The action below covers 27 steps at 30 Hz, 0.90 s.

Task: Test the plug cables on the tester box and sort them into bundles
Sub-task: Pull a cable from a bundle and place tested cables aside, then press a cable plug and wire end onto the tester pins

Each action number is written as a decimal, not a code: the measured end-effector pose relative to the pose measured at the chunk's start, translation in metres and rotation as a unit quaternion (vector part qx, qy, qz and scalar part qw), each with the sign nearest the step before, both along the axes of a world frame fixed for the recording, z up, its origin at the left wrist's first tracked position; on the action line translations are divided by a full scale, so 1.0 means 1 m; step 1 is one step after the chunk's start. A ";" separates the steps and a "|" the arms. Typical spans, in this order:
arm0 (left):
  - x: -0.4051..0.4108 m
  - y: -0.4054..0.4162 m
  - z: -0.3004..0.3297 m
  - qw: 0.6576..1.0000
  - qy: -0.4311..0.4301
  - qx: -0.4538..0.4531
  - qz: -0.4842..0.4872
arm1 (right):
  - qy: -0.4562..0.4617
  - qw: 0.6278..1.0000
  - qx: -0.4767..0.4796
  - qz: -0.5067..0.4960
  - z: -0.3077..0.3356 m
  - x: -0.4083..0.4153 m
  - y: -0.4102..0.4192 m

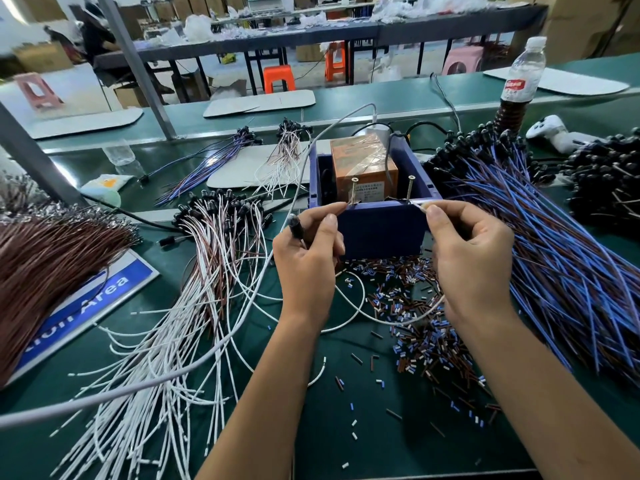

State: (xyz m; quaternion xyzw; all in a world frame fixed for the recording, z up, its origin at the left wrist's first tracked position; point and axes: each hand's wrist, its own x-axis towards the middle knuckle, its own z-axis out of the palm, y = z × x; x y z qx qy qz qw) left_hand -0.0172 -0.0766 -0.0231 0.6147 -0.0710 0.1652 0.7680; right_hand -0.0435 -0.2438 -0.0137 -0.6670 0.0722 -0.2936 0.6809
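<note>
**Testing a white plug cable at the tester box**

My left hand (308, 251) and right hand (467, 258) each pinch one bare end of a white plug cable (360, 306), pressing the ends to two screws (354, 190) on the blue tester box (375, 202), mid-desk (346, 427), probably to check continuity. Sorted white bundles (207, 271) lie left, blue bundles (554, 254) crowd right; free room remains toward the near edge.
</note>
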 end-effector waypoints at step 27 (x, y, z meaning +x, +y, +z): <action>0.168 0.108 0.195 0.968 0.174 -0.110 -0.146 | 0.184 0.818 -0.167 0.519 0.163 0.178 0.134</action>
